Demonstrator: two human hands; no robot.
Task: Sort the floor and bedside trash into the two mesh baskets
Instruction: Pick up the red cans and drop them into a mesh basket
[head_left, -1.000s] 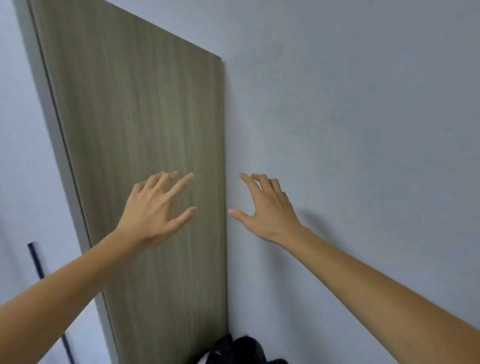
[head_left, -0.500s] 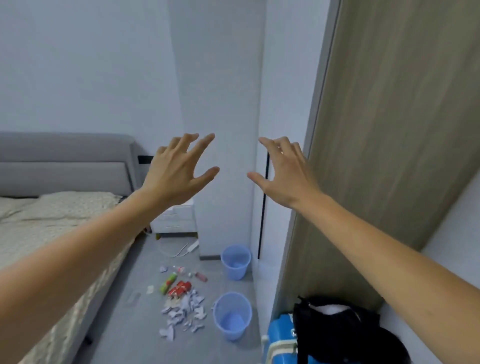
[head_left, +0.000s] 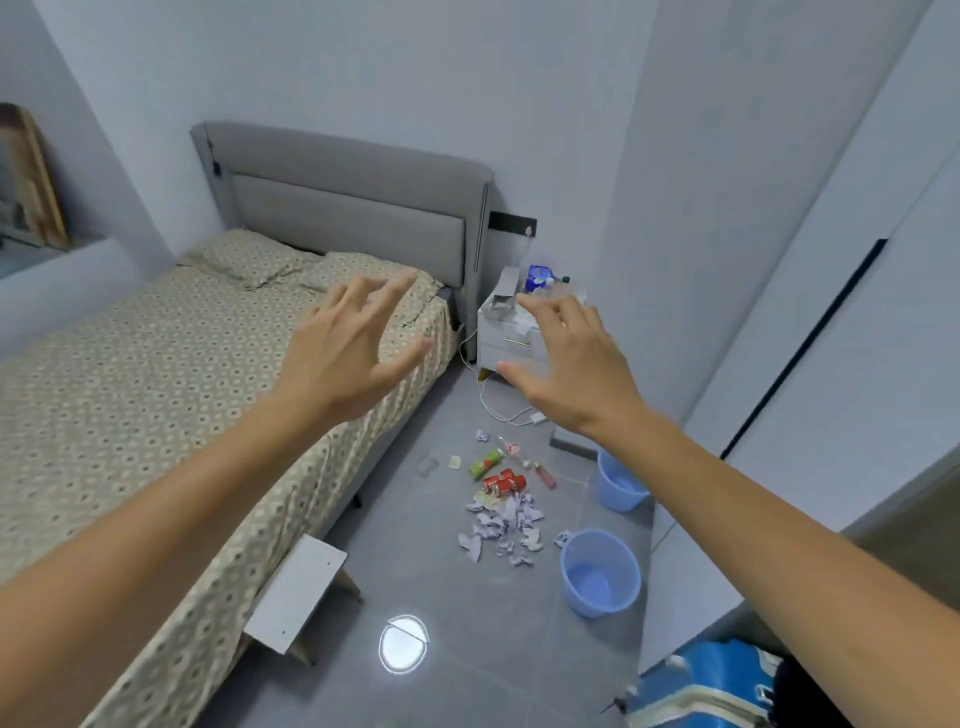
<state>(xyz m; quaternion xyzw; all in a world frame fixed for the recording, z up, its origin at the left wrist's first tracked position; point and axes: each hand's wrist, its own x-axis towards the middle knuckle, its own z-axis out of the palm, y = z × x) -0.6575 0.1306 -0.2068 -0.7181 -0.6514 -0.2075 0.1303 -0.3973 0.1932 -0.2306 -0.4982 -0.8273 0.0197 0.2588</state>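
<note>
Both hands, left hand (head_left: 345, 358) and right hand (head_left: 569, 369), spread, empty; start with crumpled white paper scraps (head_left: 501, 525) beside nearer round blue plastic basket (head_left: 602, 571).

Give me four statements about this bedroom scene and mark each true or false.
1. Both hands, left hand and right hand, hold nothing. True.
2. The nearer blue basket is full of paper. False: it looks empty.
3. Red cans lie on the floor among the trash. True.
4. The crumpled paper lies on the bed. False: it lies on the floor beside the baskets.
</note>
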